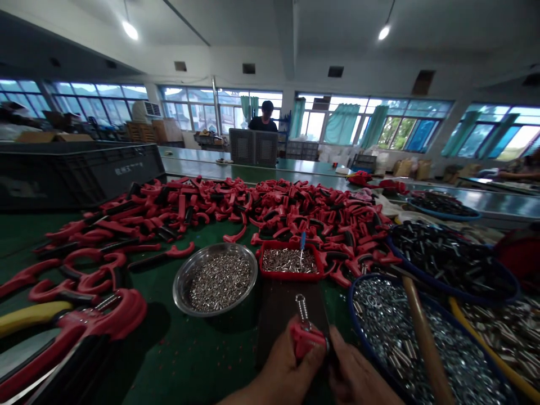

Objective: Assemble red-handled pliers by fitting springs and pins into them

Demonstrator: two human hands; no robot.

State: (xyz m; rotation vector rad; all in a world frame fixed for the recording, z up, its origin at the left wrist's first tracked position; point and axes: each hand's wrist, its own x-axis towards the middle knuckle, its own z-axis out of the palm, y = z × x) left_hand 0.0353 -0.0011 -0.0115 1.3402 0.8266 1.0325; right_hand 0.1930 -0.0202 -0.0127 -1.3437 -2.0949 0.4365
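My left hand (287,365) is closed around a red plastic handle piece (307,341), thumb over its front. A shiny coil spring (302,308) stands up from the top of that piece. My right hand (354,368) is closed against the piece's right end, where a dark part shows between the hands; its fingertips are partly hidden. Both hands are over a dark board (278,309). Just beyond it sits a red tray (291,273) of small metal pins, with a blue-handled tool (302,242) standing in it. Left of the board is a metal bowl (179,292) full of small rivet-like parts.
Red handles with black grips (287,208) are heaped across the green table (169,349). At left are assembled red tools (93,320) and a black crate (126,169). A hammer (426,337) lies across a blue basin (358,332) of metal parts. A person (264,121) is behind grey crates.
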